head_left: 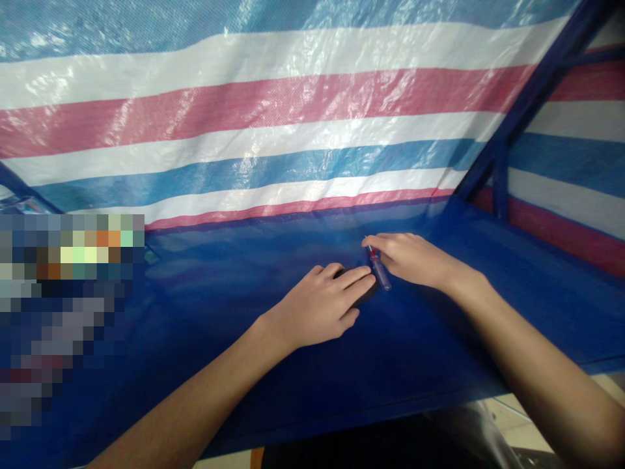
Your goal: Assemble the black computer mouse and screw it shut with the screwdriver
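Note:
Near the middle of the blue tabletop, my left hand [332, 301] lies over a dark, rounded computer mouse [365, 293]. Its fingers stretch across the top and hold it, covering most of it. Just to the right, my right hand [407, 259] pinches a small screwdriver [379, 272] near its shaft. The screwdriver has a clear purplish handle with a red band, and the handle end points toward me. Only a narrow gap separates the handle from the mouse. The right hand's lower fingers are curled and partly hidden.
A blue sheet covers the table [293, 384]. Behind it hangs a striped red, white and blue tarp [273, 124]. A dark blue frame post [517, 111] slants up at the right. Blurred-out blocks hide the left side.

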`<state>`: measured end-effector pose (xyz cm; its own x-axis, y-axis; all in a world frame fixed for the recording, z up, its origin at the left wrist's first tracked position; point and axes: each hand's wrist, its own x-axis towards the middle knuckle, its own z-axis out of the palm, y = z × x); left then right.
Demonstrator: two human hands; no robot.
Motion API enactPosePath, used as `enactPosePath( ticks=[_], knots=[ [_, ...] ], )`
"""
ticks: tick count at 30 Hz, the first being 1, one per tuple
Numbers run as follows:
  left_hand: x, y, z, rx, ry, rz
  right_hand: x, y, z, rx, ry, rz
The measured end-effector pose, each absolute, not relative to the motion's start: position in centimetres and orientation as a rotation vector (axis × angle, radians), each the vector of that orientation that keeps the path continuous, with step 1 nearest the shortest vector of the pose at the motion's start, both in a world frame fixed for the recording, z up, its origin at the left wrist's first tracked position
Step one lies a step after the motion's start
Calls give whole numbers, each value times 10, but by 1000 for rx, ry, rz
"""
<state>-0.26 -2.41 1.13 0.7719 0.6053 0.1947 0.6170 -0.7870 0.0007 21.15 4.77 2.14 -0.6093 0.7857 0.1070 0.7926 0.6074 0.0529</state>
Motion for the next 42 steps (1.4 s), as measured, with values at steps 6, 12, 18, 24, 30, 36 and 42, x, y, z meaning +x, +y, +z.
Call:
enactPosePath(
  ticks=[6,12,18,24,30,36,42],
  knots=[
    [-3,-24,11,-2897,-996,-290,212,48,21,-1342,-2747,-137],
    [-3,-23,10,-2897,-995,-289,213,48,21,-1343,-2738,-124],
    [-3,-24,11,-2888,-1000,-297,209,45,25,-1286,-2692,-108],
    [1,-27,10,-2833,-1033,-316,193,34,33,-949,-2594,303],
    [4,-26,5,-2839,-1096,-415,190,31,36,-893,-2564,606],
    [1,-22,3,-2879,-1152,-591,195,30,37,-832,-2601,749],
    [-2,-21,6,-2905,-1174,-554,195,27,37,-876,-2635,881]
  ],
)
